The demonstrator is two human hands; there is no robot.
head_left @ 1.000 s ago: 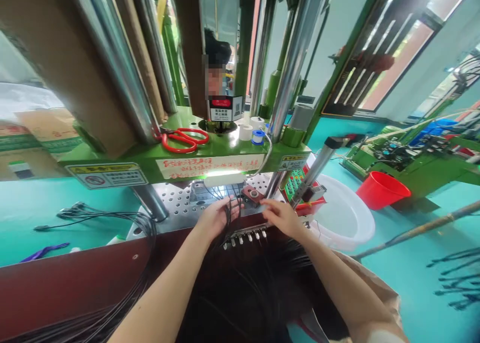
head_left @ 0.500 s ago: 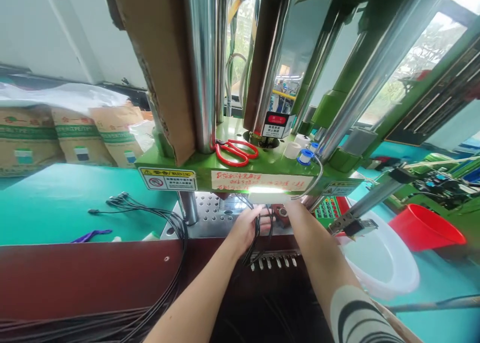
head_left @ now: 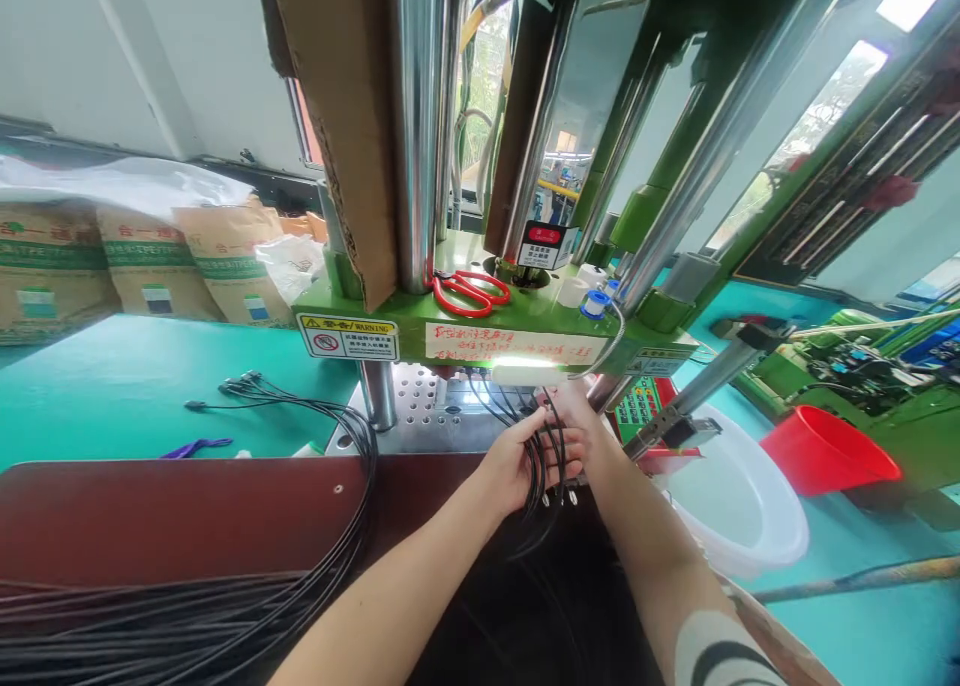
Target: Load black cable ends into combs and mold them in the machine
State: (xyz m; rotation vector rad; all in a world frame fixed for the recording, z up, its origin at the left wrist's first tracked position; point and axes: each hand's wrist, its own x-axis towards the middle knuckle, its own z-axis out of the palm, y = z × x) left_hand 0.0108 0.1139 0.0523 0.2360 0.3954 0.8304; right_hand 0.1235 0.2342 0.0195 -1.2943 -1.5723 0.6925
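In the head view my left hand [head_left: 521, 458] holds a bundle of black cables [head_left: 537, 476] in front of the press, fingers curled under them and thumb on top. Several of these cables run up and left from the hand to the metal plate under the lamp; their far ends are hard to make out. My right hand [head_left: 574, 413] is just beyond the left, below the lamp [head_left: 529, 375], with its fingertips closed at a black cable. Part of this hand is hidden behind the cables and left fingers. The perforated metal plate [head_left: 412, 406] lies behind both hands.
Red-handled scissors [head_left: 471, 294] and small spools [head_left: 595, 305] lie on the green press block [head_left: 409, 316]. More black cables [head_left: 330, 406] hang over the brown board [head_left: 187, 516] at left. A white tub [head_left: 791, 541] and red bucket [head_left: 825, 451] stand right.
My left hand has shifted right with the cables, which now spread out towards the plate. My right hand has come out from behind the lamp, close to the left. The view has turned slightly.
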